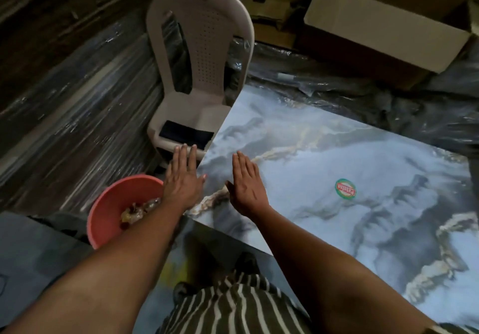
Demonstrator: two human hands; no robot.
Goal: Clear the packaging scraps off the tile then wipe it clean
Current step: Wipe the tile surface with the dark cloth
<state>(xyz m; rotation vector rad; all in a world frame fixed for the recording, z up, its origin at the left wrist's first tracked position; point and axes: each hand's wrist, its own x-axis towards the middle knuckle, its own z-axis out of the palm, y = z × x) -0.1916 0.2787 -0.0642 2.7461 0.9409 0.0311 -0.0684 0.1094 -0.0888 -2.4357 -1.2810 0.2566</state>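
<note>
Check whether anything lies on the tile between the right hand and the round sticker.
Nothing visible does. The right hand is flat and open over the tile, and the round green and red sticker lies to its right. Only bare marbled surface shows between them.

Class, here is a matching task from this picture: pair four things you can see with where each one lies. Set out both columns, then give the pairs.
Things:
1. round green and red sticker
2. dark folded cloth
3. crumpled packaging scraps
4. right hand

Places:
A. inside the pink plastic bowl
B. on the seat of the beige plastic chair
C. stuck on the blue-grey marbled tile
D. held open above the tile's near corner

Pairs: 1-C, 2-B, 3-A, 4-D
</note>
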